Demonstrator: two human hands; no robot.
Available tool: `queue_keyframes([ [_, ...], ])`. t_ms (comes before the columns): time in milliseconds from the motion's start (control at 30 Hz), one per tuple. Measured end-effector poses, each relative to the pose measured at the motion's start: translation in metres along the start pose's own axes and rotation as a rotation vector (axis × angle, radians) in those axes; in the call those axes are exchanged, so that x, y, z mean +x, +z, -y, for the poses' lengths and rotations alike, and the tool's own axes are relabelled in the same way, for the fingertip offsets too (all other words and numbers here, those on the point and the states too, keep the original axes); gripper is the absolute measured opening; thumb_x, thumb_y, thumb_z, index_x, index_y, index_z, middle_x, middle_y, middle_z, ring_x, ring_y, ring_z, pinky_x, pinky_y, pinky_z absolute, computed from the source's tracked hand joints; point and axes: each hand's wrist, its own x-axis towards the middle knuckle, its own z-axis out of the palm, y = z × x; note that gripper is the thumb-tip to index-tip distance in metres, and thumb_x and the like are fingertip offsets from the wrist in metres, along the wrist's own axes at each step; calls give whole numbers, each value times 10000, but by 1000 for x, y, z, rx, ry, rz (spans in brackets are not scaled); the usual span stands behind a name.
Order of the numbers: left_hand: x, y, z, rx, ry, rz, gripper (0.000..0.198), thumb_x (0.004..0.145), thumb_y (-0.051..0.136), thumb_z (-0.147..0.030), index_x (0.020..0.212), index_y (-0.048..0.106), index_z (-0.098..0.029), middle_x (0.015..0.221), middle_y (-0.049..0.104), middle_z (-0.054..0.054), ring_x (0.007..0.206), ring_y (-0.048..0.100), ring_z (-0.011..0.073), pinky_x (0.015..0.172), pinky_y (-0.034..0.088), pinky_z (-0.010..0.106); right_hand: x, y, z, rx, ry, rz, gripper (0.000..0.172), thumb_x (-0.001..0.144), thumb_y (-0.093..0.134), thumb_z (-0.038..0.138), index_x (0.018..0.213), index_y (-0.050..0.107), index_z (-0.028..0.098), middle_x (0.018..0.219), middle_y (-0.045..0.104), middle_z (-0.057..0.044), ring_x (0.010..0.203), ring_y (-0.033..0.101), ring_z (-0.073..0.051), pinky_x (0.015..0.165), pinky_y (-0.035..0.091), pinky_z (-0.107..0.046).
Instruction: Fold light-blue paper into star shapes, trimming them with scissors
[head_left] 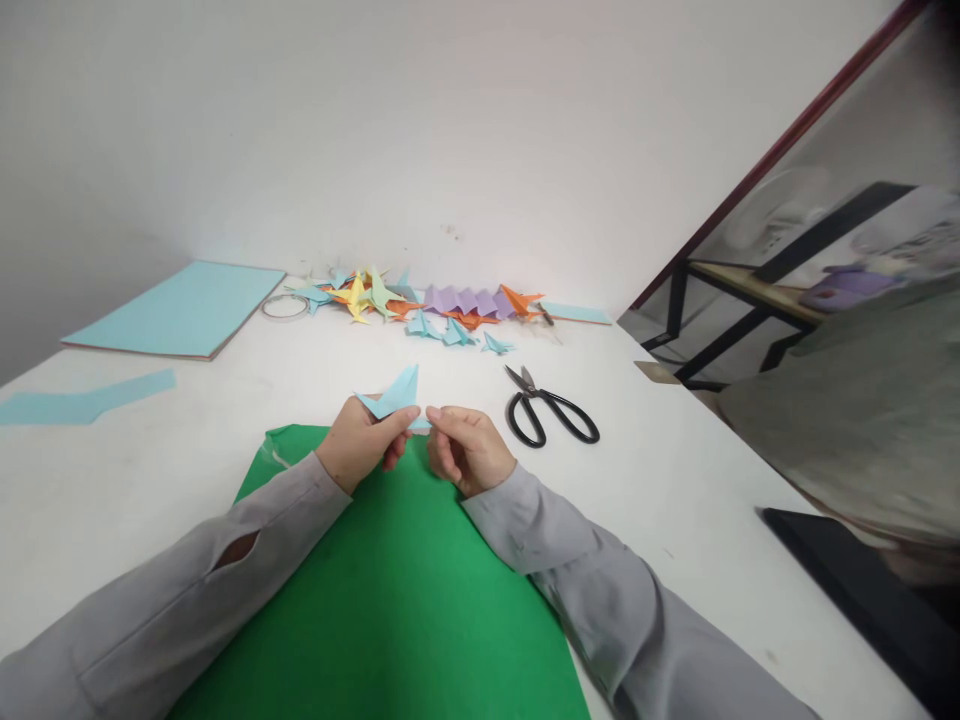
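Between my two hands, above the front edge of the green cloth [390, 600], is a light blue folded paper crane [397, 393] with a pointed wing standing up. My left hand [363, 440] pinches its body between thumb and fingers. At the crane's right end, my right hand [469, 445] is closed in a pinch on a narrow paper tip that shows by the thumb; the fingers partly hide it. Black-handled scissors [534, 395] lie slightly open to the right of my right hand. Several more small blue folded cranes [456, 333] rest further back.
Along the wall lies a pile of coloured paper cranes [360, 296] beside a purple pleated paper strip [465, 300]. Blue sheets [176, 310] and a cut blue strip [97, 398] are at left. A wire ring [285, 307] sits nearby. A dark flat object [840, 590] is at right.
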Motion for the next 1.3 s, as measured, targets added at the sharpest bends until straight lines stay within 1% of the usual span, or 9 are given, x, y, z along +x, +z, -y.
queue_keyframes([
  [167,-1,0,0,25,22,-4,272,677,613,-312,508,481,-145,349,450,-59,282,391,61,279,305,178,0,-1,0,7,-6,-21,378,630,674,359,398,447,164,250,431,47,191,302,-50,244,180,-179],
  [267,-1,-1,0,37,24,16,288,673,619,-327,500,482,-143,343,449,-57,277,390,61,281,306,179,0,0,0,-28,30,-11,354,633,659,395,440,484,156,279,478,33,200,344,-59,237,212,-172],
  [433,0,-1,2,-35,-35,77,319,634,651,-367,485,499,-130,343,461,-44,273,404,66,283,315,183,-1,1,0,-137,57,58,393,643,640,480,486,512,143,309,512,30,215,374,-49,237,242,-150],
  [533,2,-1,5,-128,-87,119,331,642,635,-394,490,514,-126,350,479,-30,271,411,75,275,313,190,-2,1,-1,-147,63,109,360,628,664,473,559,529,146,362,552,36,251,426,-55,256,289,-144],
  [633,2,-2,5,-137,-99,156,362,641,630,-410,456,497,-129,343,475,-20,275,416,78,275,309,189,-2,1,-1,-143,73,148,334,623,684,439,589,515,153,406,585,31,289,469,-65,276,328,-146],
  [800,0,1,4,-77,-72,136,366,615,653,-418,448,498,-131,340,469,-28,269,411,71,275,305,185,-2,0,2,-97,86,178,328,609,702,405,568,494,155,411,587,29,292,465,-59,280,325,-139],
  [1000,-1,4,6,-40,6,73,388,670,614,-385,411,460,-141,317,432,-43,257,369,48,277,263,175,-2,1,1,-112,67,186,339,636,680,437,585,509,149,432,592,25,302,475,-63,280,326,-147],
  [1100,-1,5,6,-30,16,92,395,681,602,-372,400,445,-143,305,425,-41,254,366,49,280,254,176,-3,2,0,-135,61,183,350,656,660,458,593,528,140,441,591,19,313,478,-61,287,335,-148],
  [1300,1,2,7,-211,-129,148,371,688,563,-412,455,500,-130,338,476,-11,258,409,84,276,302,201,-3,1,1,-108,55,151,300,639,685,378,560,502,153,392,573,33,283,457,-62,272,321,-144],
])
